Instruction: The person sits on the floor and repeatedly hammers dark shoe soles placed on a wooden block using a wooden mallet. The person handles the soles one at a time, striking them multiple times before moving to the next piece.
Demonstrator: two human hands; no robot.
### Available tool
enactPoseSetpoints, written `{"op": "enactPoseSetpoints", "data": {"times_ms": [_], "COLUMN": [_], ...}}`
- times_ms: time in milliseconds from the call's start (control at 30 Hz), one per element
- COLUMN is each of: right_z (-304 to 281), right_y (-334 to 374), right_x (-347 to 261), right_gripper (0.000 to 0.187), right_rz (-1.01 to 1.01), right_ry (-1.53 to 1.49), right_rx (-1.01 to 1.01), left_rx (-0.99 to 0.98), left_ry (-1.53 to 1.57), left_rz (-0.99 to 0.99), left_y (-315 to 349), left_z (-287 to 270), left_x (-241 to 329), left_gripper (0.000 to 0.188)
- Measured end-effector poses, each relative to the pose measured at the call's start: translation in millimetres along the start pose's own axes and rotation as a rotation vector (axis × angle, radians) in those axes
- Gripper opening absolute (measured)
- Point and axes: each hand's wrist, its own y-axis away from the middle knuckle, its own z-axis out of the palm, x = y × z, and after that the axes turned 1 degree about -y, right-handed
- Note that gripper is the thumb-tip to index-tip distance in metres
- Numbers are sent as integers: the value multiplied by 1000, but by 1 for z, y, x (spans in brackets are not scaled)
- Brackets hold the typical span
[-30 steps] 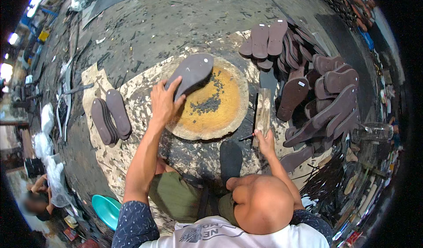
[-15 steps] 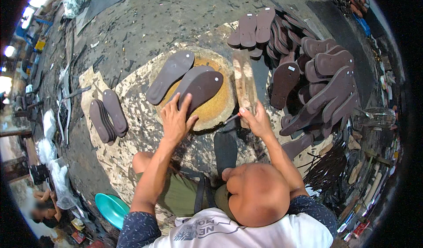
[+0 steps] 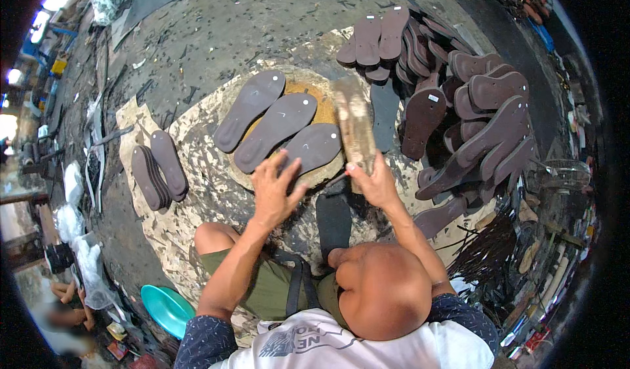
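Head view: three soles (image 3: 275, 131) slant lengthwise up-right — left hand (image 3: 273, 195) splayed, right hand (image 3: 376, 184) gripping a wooden bar (image 3: 354, 123).

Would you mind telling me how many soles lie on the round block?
3: left sole, middle sole, and right sole, nearest the left hand; any underneath would be hidden.

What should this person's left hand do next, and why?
Perhaps the left hand should take the thin tool: the right hand seems to hold it along with the wooden piece, while the left is spread open, gripping nothing, and three soles lie side by side on the round block.
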Motion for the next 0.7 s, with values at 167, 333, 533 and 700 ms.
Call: {"op": "enactPoseSetpoints", "data": {"times_ms": [167, 333, 533, 700], "right_z": [26, -9, -14, -14], "right_y": [-8, -16, -6, -7], "right_x": [-32, -7, 27, 46], "right_gripper": [72, 61, 70, 74], "right_rz": [30, 22, 124, 134], "right_ry": [389, 167, 92, 140], "right_rx": [-107, -30, -61, -37], "left_rx": [-147, 157, 128, 80], "left_ry": [402, 521, 782, 762], "left_rz": [-163, -362, -569, -565], "left_y": [-16, -58, -89, -90], "left_z": [17, 31, 57, 58], "left_x": [36, -5, 3, 3], "left_gripper": [34, 32, 26, 24]}}
